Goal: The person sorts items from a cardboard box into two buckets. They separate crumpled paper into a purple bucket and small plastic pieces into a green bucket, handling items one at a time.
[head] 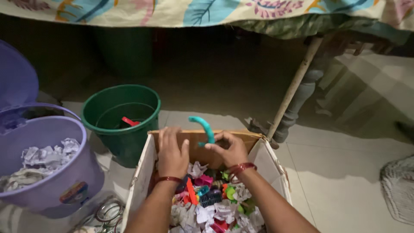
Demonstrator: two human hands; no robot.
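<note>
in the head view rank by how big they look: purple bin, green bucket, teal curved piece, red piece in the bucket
1. purple bin, though it sits nearer the camera and is cut off by the frame, so its lead is unsure
2. green bucket
3. teal curved piece, held in the right hand
4. red piece

Dim indoor view; floor [345, 172] lit toward 3 o'clock, deep shadow beneath bed [207, 11] at 12; slight softness.

A brown cardboard box [252, 140] sits open on the floor. A small colourful sticker [73, 192] is on the purple bin [47, 172].
</note>
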